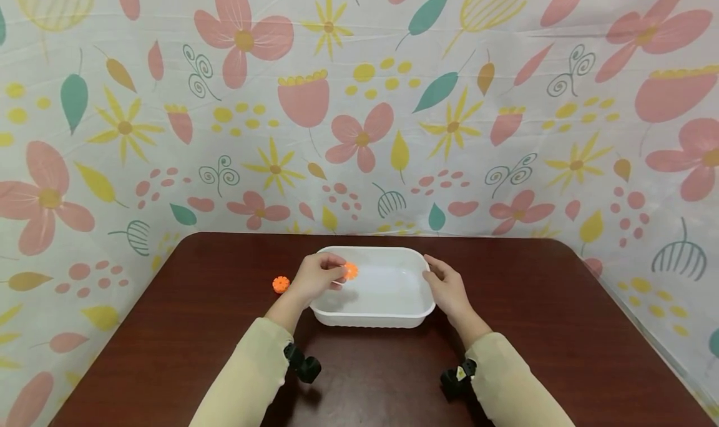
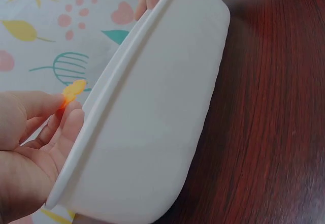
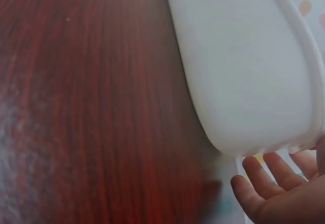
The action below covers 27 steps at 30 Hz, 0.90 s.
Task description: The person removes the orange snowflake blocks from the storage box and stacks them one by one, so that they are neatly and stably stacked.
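My left hand is over the left end of a white rectangular basin. Between its thumb and forefinger it pinches a small flat orange flower-shaped piece, seen nearly edge-on in the left wrist view, just above the rim. A second orange piece with a notched edge lies on the table, left of the basin. At the basin's right end, my right hand holds the rim, thumb at the edge. In the right wrist view its fingers spread along the outside of the end wall, and the thumb is mostly hidden.
The basin stands on a dark reddish-brown table, near its back edge. Behind the table hangs a white cloth with printed flowers and leaves. Both wrists wear small black cameras below pale sleeves.
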Motion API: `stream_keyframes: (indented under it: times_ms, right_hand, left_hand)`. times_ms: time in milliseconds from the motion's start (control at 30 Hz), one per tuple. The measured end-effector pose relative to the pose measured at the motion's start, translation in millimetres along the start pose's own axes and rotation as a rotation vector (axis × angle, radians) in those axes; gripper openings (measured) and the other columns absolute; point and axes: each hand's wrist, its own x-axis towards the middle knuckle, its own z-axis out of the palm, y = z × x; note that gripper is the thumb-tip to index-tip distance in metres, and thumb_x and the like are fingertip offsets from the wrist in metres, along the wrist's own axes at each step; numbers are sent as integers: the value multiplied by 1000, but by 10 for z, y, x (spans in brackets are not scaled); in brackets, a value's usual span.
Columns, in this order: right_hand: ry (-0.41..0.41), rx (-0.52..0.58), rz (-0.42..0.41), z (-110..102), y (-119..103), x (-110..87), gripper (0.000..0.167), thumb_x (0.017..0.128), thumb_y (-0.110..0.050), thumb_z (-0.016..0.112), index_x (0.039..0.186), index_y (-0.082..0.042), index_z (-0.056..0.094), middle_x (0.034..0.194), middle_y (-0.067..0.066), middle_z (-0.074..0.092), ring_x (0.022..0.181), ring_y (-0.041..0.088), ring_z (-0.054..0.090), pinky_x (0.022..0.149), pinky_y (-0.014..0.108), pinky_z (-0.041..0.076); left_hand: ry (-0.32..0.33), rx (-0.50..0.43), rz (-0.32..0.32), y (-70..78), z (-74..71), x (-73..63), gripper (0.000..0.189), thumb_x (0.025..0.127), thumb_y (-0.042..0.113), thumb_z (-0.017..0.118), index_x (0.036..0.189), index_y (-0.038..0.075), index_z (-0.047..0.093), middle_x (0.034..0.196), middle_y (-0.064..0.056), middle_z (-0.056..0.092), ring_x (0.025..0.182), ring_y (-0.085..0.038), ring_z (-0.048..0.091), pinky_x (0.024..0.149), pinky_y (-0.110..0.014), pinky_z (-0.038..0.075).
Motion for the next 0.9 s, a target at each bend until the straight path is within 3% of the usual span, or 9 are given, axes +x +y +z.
stream_keyframes:
  times_ms: [467,900]
  right_hand:
    - [-8,9,5,-41,29,-16,49,96,-27,51,142,-12,43,140,19,47,132,31,43,102,45,44]
    - [12,34,-17,-28,102,-31,45,96,-22,50,140,-11,46,138,17,51,119,28,55,91,31,49]
  left_hand:
    - [72,-83,27,-32,-211,-42,19,85,2,66,103,-3,65,90,-13,68,70,-14,66,67,-33,59]
    - [123,-108,-9,-58,-421,-101,23,89,4,62,111,-3,64,104,-15,65,71,-10,65,68,-27,58]
